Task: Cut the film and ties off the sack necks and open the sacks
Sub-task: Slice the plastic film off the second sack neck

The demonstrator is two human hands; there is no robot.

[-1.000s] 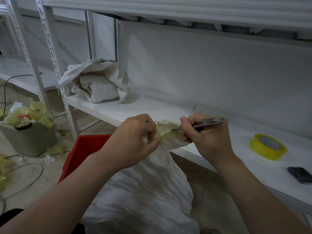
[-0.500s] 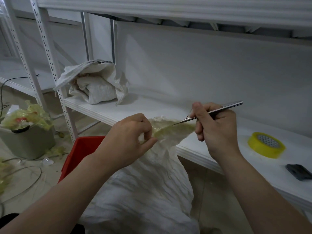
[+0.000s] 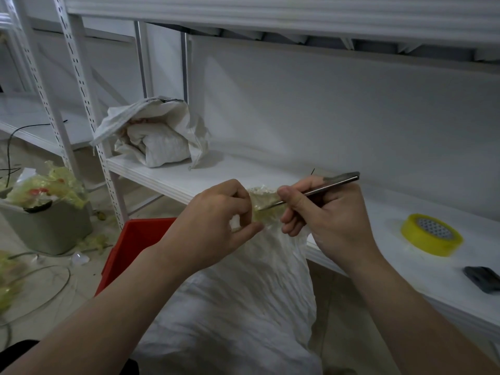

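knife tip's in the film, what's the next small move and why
Probably draw the knife through the yellowish film, away from the left hand pinching the sack neck; the right hand has its tip in film still wrapping the neck.

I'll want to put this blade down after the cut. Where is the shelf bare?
The widest bare stretch of shelf lies between the sack on it and your right hand. A smaller patch lies behind the tape roll, by the wall. The right end is crowded: tape and a dark object.
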